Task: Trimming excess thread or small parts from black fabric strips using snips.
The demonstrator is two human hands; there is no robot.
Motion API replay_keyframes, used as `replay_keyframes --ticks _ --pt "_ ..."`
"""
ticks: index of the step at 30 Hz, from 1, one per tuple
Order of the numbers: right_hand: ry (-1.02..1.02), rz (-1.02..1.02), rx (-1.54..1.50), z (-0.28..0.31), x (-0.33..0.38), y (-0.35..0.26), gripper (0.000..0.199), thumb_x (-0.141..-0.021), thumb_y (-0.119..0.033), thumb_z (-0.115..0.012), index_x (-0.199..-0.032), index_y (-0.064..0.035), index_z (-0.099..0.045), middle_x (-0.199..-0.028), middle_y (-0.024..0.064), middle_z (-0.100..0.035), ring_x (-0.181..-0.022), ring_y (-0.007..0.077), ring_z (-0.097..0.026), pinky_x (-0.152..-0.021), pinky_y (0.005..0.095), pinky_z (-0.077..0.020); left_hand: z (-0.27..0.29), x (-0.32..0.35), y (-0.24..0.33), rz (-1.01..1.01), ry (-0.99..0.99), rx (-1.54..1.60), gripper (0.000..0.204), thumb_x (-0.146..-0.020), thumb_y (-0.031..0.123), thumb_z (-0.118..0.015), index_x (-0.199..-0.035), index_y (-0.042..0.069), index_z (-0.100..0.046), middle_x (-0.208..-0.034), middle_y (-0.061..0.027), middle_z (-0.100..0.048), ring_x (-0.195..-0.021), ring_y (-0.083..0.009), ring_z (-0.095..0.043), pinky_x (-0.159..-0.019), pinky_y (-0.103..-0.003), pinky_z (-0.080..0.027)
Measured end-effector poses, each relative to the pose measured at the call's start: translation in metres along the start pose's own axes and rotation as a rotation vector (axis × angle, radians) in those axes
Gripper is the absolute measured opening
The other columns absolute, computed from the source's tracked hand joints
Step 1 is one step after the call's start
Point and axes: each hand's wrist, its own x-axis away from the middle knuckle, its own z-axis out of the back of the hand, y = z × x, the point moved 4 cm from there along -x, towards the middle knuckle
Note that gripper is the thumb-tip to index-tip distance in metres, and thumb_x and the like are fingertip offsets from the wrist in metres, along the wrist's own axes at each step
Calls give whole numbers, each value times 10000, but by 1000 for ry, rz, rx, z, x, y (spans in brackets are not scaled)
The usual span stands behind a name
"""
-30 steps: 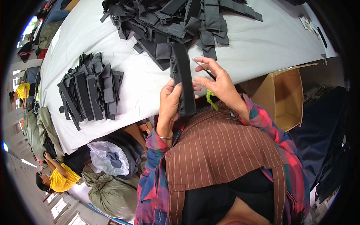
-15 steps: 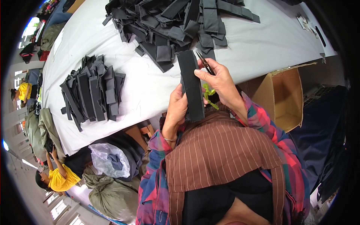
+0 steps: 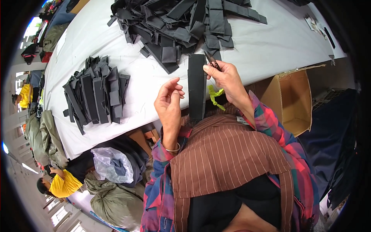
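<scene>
A dark grey fabric strip (image 3: 197, 87) hangs upright in front of me, its lower end by my striped apron. My right hand (image 3: 228, 79) grips dark thread snips (image 3: 213, 62), the thumb against the strip's right edge. A yellow-green ribbon (image 3: 215, 97) dangles below that hand. Left of the strip, my left hand (image 3: 169, 102) is raised with its fingers loosely curled and apart, and no held thing shows in it. A neater stack of dark strips (image 3: 96, 91) lies to the left on the white-covered table (image 3: 154, 83). At the far side is a larger loose heap of strips (image 3: 170, 27).
An open cardboard box (image 3: 295, 100) stands at the right beyond the table edge. A clear plastic bag (image 3: 113, 165) and an olive fabric bundle (image 3: 114, 203) sit at lower left. Nearby, a person in a yellow top (image 3: 66, 183) is at the left.
My left hand has let go of the strip and moved left, away from it. The strip now hangs by my right hand, which has shifted slightly right and down.
</scene>
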Motion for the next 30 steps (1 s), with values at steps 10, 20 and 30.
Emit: replay_keyframes --ticks 10,20,30 --pt "-29 -13 14 -6 8 -1 206 -863 -215 -642 -782 -26 -636 -702 -4 -595 -652 49 -482 -620 215 -368 -13 -16 13 95 -202 -60 310 -878 -22 -521 -1181 -84 -539 -1056 -119 -629 -874 -129 -606 -759 -237 -491" --pt "-122 362 730 7 20 -30 283 -807 -170 -685 -1044 -36 -608 -821 31 -607 -781 120 -570 -754 272 -456 -16 -10 2 335 -307 158 356 -837 10 -633 -1181 -53 -564 -991 -60 -636 -831 -75 -588 -710 -197 -484" --pt "-243 777 1055 6 11 -59 155 -783 -180 -666 -912 -94 -656 -802 39 -649 -718 217 -595 -636 321 -403 -18 -6 14 424 -462 50 318 -824 12 -648 -1133 -41 -595 -923 -46 -652 -774 -70 -595 -690 -198 -482"
